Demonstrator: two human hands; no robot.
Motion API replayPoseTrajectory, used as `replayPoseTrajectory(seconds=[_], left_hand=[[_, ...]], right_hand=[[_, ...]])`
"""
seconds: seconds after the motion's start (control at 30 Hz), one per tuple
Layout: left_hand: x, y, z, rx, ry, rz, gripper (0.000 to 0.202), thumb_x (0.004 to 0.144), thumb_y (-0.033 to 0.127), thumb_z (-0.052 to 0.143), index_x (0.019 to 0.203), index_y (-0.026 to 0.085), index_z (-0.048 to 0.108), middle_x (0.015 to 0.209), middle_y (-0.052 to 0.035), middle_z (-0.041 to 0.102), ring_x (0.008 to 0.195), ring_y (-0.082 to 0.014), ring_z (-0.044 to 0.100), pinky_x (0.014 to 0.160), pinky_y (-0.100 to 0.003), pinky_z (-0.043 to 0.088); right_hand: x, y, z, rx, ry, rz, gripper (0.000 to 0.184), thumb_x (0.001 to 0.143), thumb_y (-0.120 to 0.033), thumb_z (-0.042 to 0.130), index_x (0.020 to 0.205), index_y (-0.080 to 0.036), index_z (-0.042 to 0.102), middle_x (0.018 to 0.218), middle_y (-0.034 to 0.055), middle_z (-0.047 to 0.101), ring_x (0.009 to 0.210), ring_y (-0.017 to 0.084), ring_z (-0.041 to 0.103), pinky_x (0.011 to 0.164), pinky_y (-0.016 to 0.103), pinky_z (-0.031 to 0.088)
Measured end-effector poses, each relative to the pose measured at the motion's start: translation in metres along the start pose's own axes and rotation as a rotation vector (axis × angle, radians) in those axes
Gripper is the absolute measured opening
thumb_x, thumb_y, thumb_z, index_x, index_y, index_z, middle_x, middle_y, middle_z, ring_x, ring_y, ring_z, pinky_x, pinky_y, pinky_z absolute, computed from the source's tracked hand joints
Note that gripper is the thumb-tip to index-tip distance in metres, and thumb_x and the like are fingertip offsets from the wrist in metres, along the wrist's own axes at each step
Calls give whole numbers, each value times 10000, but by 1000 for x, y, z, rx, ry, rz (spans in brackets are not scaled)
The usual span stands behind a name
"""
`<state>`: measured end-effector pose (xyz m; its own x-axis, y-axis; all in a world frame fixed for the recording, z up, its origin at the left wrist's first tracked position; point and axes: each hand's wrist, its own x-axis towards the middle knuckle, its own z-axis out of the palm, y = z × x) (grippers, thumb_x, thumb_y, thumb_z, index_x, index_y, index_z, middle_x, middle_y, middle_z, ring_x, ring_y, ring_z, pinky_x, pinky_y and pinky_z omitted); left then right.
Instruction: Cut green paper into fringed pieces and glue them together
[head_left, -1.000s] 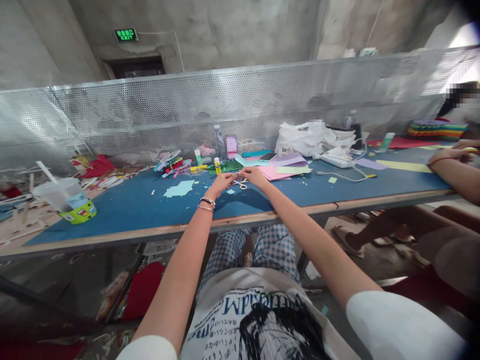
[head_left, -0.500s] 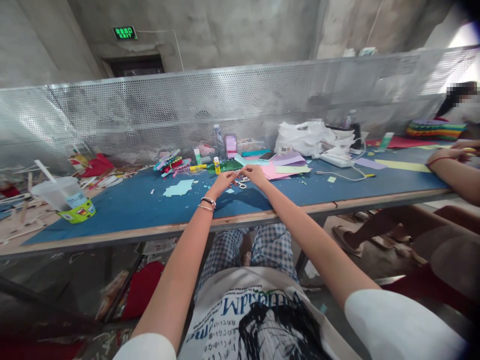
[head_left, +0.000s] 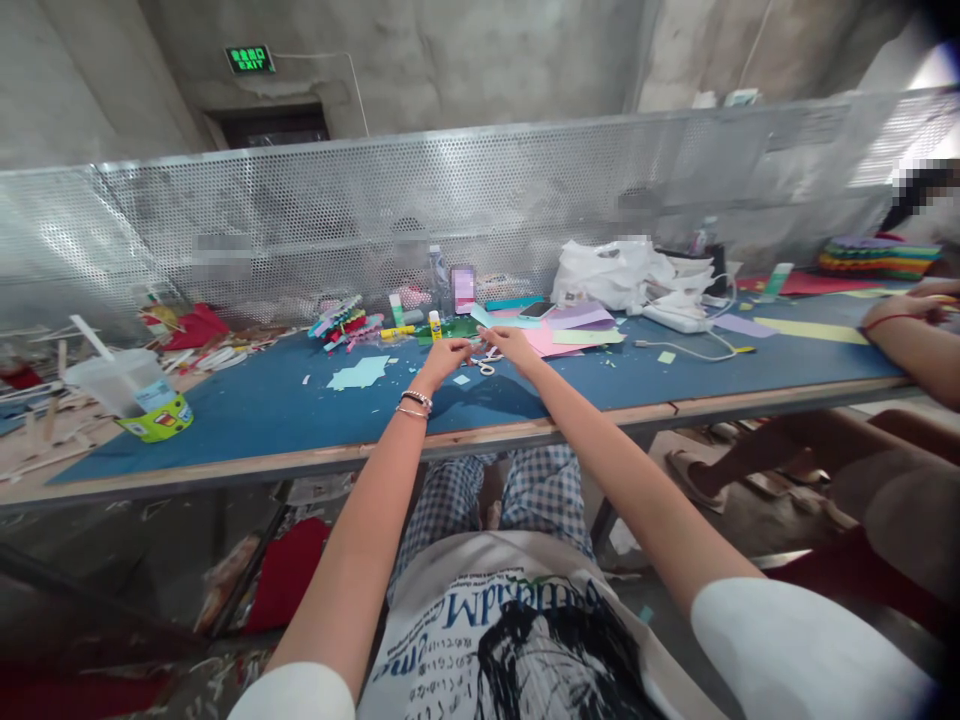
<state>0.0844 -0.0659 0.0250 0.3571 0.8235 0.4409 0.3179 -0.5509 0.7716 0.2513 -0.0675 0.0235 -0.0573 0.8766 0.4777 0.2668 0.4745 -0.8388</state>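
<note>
Both my arms reach out over the blue table (head_left: 262, 410). My left hand (head_left: 446, 357), with bracelets at the wrist, and my right hand (head_left: 514, 346) meet at their fingertips and pinch a small pale piece that is too small to name. White-handled scissors (head_left: 487, 362) lie on the table just beyond my fingers. A light blue paper cut-out (head_left: 358, 374) lies to the left of my left hand. A small yellow glue bottle (head_left: 435, 326) stands behind my hands.
Coloured paper sheets (head_left: 574, 332), a phone (head_left: 463, 288), a water bottle (head_left: 438, 282) and a white plastic bag (head_left: 611, 272) crowd the back by the perforated metal screen (head_left: 300, 230). A plastic cup (head_left: 124, 385) stands far left. Another person's arm (head_left: 911, 335) rests at the right.
My hands have shifted very slightly away from me over the table and stay pinched together. Nothing else has visibly moved.
</note>
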Motion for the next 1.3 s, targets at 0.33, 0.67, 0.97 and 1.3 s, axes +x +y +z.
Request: replayPoseTrajectory(seconds=[0.33,0.67,0.97,1.3], left_hand=[[6,-10,3,169,80,-1,281,763,372,595,816,131,729,514,-14,610,562,-134,562,599,-234,412],[2,-7,5,365,252,171,218,784,354,589,814,183,722,839,-47,705,663,-131,601,662,-244,429],[6,-3,0,31,219,43,261,795,358,563,885,127,644,714,-40,664,574,-125,600,543,-220,427],[6,-6,-3,17,84,2,175,863,301,444,889,151,530,800,-31,592,675,-121,584,491,-189,409]], right_hand=[[2,7,0,-66,-16,-71,326,665,-470,630,685,-146,648,628,21,628,592,117,518,567,237,373],[6,12,2,-126,59,-95,278,696,-431,608,667,-155,632,610,11,608,578,116,494,561,240,361],[5,6,3,-43,67,-172,343,738,-496,573,761,-166,663,675,27,631,622,139,542,569,253,400],[2,10,0,-341,11,-501,206,767,-238,585,951,-178,655,844,47,637,712,144,554,668,268,432]])
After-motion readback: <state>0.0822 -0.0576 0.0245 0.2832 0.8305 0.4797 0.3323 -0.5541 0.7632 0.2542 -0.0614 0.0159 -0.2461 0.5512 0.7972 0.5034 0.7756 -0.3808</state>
